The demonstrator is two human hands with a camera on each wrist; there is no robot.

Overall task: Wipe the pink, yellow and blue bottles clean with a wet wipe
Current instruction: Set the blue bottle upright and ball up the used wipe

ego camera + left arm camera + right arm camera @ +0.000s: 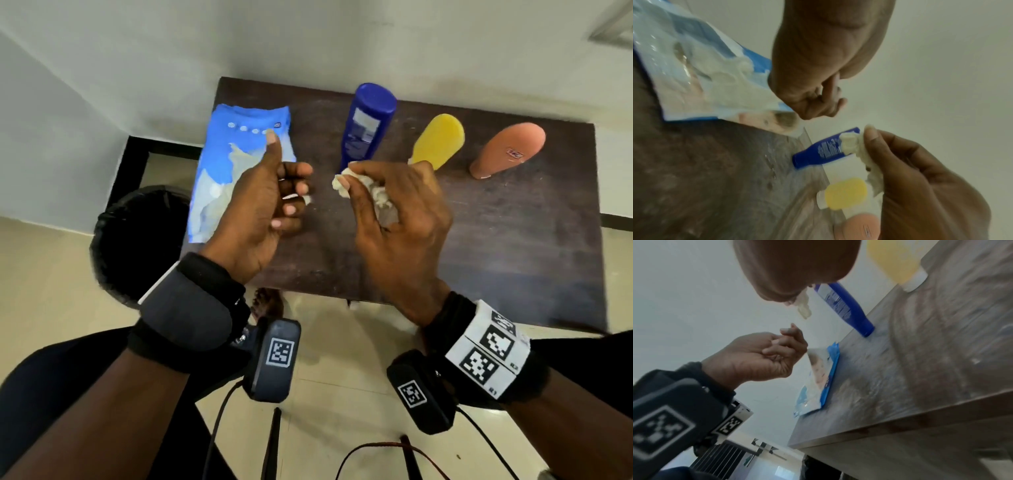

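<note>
Three bottles stand cap-down in a row at the back of the dark table (496,257): blue bottle (368,123), yellow bottle (440,140), pink bottle (507,149). My right hand (349,176) hovers in front of the blue bottle and grips a crumpled white wet wipe (368,193), also seen in the left wrist view as the wipe (853,142). My left hand (291,195) hangs just left of it, thumb raised, fingers curled, a small gap from the wipe. It appears to hold nothing. Neither hand touches a bottle.
A blue wet-wipe pack (236,161) lies at the table's left end, partly behind my left hand. A black bin (137,240) stands on the floor beside the table's left front corner. A white wall rises right behind the bottles. Cables hang below my wrists.
</note>
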